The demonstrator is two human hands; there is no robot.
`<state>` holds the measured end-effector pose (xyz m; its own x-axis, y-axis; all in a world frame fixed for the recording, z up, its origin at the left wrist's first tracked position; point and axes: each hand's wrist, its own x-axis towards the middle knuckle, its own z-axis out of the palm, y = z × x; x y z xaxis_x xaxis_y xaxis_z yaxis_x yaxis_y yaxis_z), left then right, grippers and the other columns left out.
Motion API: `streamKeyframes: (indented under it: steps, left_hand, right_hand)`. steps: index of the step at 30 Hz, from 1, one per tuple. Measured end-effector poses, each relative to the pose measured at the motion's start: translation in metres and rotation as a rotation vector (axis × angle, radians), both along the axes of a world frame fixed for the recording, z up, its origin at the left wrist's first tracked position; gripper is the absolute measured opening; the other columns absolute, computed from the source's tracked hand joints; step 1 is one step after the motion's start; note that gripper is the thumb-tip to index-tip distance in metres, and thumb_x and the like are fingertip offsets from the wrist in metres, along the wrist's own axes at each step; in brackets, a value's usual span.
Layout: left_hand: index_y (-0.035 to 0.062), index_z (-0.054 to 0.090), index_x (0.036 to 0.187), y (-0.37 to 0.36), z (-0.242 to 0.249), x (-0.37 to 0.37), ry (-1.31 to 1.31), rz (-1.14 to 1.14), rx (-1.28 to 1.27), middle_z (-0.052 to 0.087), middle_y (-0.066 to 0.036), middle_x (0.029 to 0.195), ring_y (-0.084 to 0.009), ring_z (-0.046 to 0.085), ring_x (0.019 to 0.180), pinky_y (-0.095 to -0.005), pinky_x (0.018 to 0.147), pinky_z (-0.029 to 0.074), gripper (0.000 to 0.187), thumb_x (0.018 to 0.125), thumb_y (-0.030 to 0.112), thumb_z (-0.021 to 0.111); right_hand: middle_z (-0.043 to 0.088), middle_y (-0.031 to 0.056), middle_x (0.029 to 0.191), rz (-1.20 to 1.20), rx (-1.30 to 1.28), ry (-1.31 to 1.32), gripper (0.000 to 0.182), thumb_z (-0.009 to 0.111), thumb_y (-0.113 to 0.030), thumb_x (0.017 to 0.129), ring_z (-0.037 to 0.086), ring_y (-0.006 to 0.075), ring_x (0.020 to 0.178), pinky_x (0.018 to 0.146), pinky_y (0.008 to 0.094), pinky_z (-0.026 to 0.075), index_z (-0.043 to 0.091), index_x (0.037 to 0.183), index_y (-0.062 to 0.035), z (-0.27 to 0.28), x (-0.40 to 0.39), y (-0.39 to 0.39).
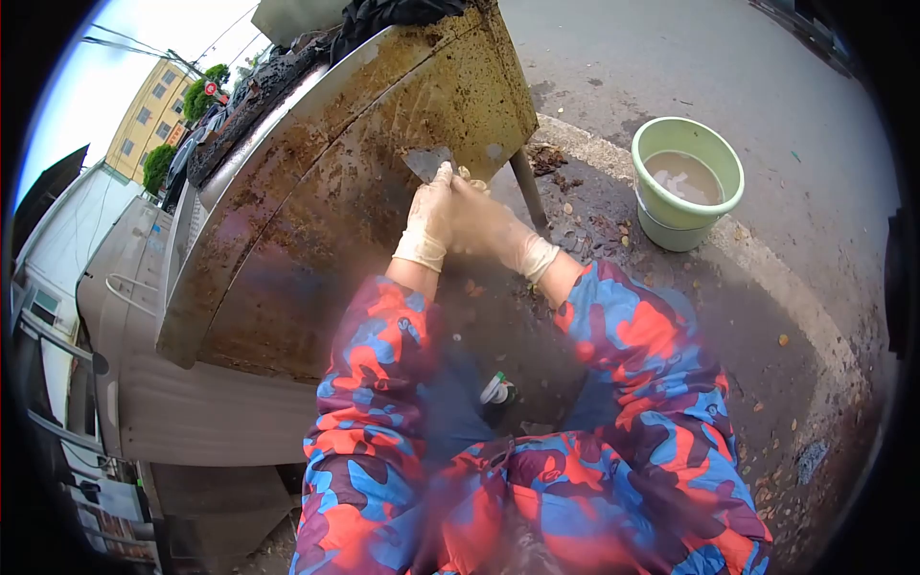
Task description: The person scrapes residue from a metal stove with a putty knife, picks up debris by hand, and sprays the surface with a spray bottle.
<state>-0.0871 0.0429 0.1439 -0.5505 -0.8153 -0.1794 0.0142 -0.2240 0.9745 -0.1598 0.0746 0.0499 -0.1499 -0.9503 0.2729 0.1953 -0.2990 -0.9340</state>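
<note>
My left hand [431, 216] and my right hand [484, 225], both in thin whitish gloves, are close together in front of a grimy metal panel [335, 192]. Between them is a scraper [428, 163] with a flat, dull blade against or just off the panel. The left thumb lies near the base of the blade, and the fingers are closed. My right hand is closed beside it and partly smeared by motion. The scraper's handle is hidden by the hands. Brown, greasy dirt coats much of the panel; its upper right part shows yellowish metal.
A pale green bucket [661, 232] of murky water stands to the right by the kerb [767, 259]. Dark scraps [554, 165] lie near a metal leg [528, 187]. A small bottle with a white cap [494, 387] is on the ground between the legs. Black cloth [393, 15] lies atop the panel.
</note>
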Motion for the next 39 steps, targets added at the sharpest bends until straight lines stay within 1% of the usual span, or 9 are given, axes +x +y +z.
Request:
streamKeyframes:
  steps: [3,5,6,18,19,22,24,27,39]
  left_hand:
    - [-0.0017,0.055,0.093,0.009,-0.013,0.009,-0.093,-0.017,-0.007,0.062,-0.018,0.082,-0.0281,0.062,0.072,-0.0373,0.066,0.052,0.037,0.095,0.032,0.04]
    - [-0.0037,0.054,0.094,-0.012,-0.036,0.003,0.012,-0.061,0.067,0.062,-0.019,0.082,-0.0292,0.062,0.073,-0.0379,0.068,0.052,0.039,0.095,0.032,0.039]
    - [-0.0042,0.053,0.094,-0.002,-0.029,0.0,0.043,-0.079,0.122,0.061,-0.02,0.082,-0.0302,0.062,0.073,-0.0393,0.07,0.052,0.038,0.095,0.031,0.04]
    - [0.0009,0.053,0.091,-0.044,-0.079,0.001,0.125,-0.173,0.494,0.058,-0.016,0.084,-0.0316,0.061,0.082,-0.0426,0.076,0.051,0.026,0.089,0.026,0.052]
    - [0.0007,0.053,0.092,-0.043,-0.077,0.002,0.102,-0.181,0.469,0.058,-0.016,0.086,-0.0318,0.061,0.083,-0.043,0.077,0.051,0.026,0.089,0.026,0.052]
    - [-0.0005,0.054,0.094,-0.044,-0.081,0.002,0.105,-0.158,0.513,0.058,-0.017,0.091,-0.0316,0.06,0.085,-0.0431,0.079,0.05,0.026,0.09,0.025,0.052]
    - [-0.0008,0.054,0.095,-0.04,-0.081,0.001,0.1,-0.139,0.547,0.058,-0.017,0.091,-0.0315,0.06,0.086,-0.043,0.079,0.05,0.026,0.09,0.025,0.051]
    - [-0.001,0.052,0.096,-0.035,-0.09,0.005,0.015,-0.174,0.535,0.057,-0.017,0.093,-0.0303,0.06,0.087,-0.0411,0.08,0.051,0.026,0.091,0.025,0.05]
    - [0.0027,0.054,0.087,-0.046,-0.143,0.035,-0.108,-0.021,0.501,0.054,-0.009,0.079,-0.0236,0.056,0.074,-0.0361,0.071,0.05,0.017,0.089,0.02,0.05]
  right_hand:
    - [0.061,0.0106,0.088,-0.101,0.177,0.135,0.067,0.052,-0.015,0.075,0.059,0.0195,0.063,0.057,0.0278,0.047,0.031,0.139,-0.0177,0.029,0.015,0.052]
    - [0.06,0.0186,0.102,-0.571,0.063,0.72,0.069,0.052,-0.017,0.072,0.061,0.0315,0.087,0.075,0.0342,0.047,0.032,0.138,-0.0198,-0.015,0.014,0.011]
    - [0.056,0.0219,0.11,-0.496,0.19,0.516,0.069,0.052,-0.02,0.07,0.053,0.0369,0.102,0.087,0.037,0.042,0.033,0.137,-0.0228,-0.005,0.015,0.022]
    - [0.059,0.0201,0.104,-0.381,0.107,-0.083,0.063,0.056,-0.016,0.072,0.057,0.0353,0.096,0.084,0.0352,0.045,0.04,0.133,-0.0212,-0.058,0.028,0.011]
    - [0.059,0.0196,0.104,-0.515,0.062,0.429,0.064,0.056,-0.014,0.073,0.058,0.0337,0.097,0.084,0.0337,0.045,0.039,0.134,-0.0198,-0.067,0.023,0.004]
    - [0.059,0.0184,0.106,-0.454,0.068,0.46,0.064,0.057,-0.014,0.074,0.057,0.0321,0.1,0.085,0.0327,0.044,0.037,0.135,-0.0193,-0.082,0.026,0.0]
    - [0.059,0.0182,0.109,-0.338,0.176,-0.148,0.063,0.057,-0.015,0.075,0.056,0.0322,0.102,0.086,0.0326,0.044,0.037,0.135,-0.0186,-0.05,0.028,0.028]
    - [0.058,0.0193,0.112,-0.38,0.165,-0.221,0.063,0.056,-0.016,0.075,0.056,0.0329,0.103,0.087,0.0331,0.043,0.037,0.135,-0.0184,-0.069,0.036,0.026]
    - [0.056,0.0208,0.112,-0.304,0.373,0.143,0.062,0.054,-0.017,0.076,0.056,0.0353,0.099,0.084,0.0358,0.045,0.036,0.135,-0.0178,-0.074,0.056,0.039]
